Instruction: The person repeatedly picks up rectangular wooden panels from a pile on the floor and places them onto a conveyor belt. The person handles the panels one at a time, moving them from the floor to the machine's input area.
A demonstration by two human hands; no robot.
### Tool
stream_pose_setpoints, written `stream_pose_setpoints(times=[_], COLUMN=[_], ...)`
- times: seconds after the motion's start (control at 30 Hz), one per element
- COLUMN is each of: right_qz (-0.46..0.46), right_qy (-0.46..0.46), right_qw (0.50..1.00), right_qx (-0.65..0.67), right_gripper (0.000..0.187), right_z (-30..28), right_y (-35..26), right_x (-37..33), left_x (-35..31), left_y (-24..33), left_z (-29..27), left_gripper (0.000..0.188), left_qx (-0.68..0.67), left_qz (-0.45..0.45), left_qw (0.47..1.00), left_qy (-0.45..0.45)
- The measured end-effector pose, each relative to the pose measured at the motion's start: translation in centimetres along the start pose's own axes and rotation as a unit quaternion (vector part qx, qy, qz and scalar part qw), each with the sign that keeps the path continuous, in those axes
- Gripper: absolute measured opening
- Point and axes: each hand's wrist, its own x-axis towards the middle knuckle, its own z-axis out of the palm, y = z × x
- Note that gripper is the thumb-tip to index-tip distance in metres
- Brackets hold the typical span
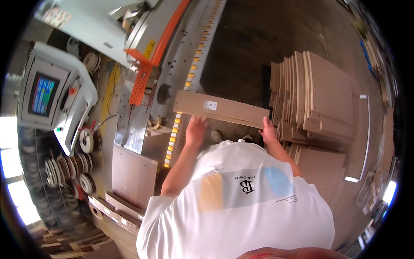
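Note:
A long, narrow brown board (241, 108) with a white label lies crosswise in front of me. Its left end rests over the machine's edge, by a row of yellow rollers (174, 137). My left hand (196, 129) is at the board's near edge, toward its left end, with the fingers bent against it and partly hidden. At the right end, my right hand (268, 131) grips the corner, the thumb up along the end and the other fingers curled below.
Stacks of brown panels (330, 90) stand close on my right. To the left are the machine's orange perforated guard (140, 84), a control console (56, 93) with a lit screen, and rolls of edging tape (69, 168). A wide panel (133, 175) lies at lower left.

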Motion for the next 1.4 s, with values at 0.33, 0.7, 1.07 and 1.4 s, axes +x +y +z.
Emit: stream_pose_setpoints(times=[0.33,0.7,1.07,1.4], right_qz=[-0.009,0.006,0.005,0.012], right_qy=[-0.307,-0.398,-0.407,-0.389], right_qw=[0.847,0.831,0.844,0.872], right_qx=[-0.433,-0.388,-0.350,-0.296], right_gripper=[0.041,0.031,0.027,0.028], right_z=[10.7,19.4,19.6,20.1], right_y=[-3.8,-7.7,-8.5,-11.4], right_x=[-3.3,-0.7,2.6,6.2], left_x=[1.7,3.0,7.1,12.3], left_y=[1.1,1.2,2.6,3.1], left_z=[0.1,4.2,7.1,9.6], left_gripper=[0.048,0.091,0.090,0.091], left_qx=[0.239,0.345,0.202,0.194], left_qz=[-0.035,0.169,0.159,0.151], left_qw=[0.964,0.877,0.911,0.917], left_qy=[0.115,0.287,0.322,0.313])
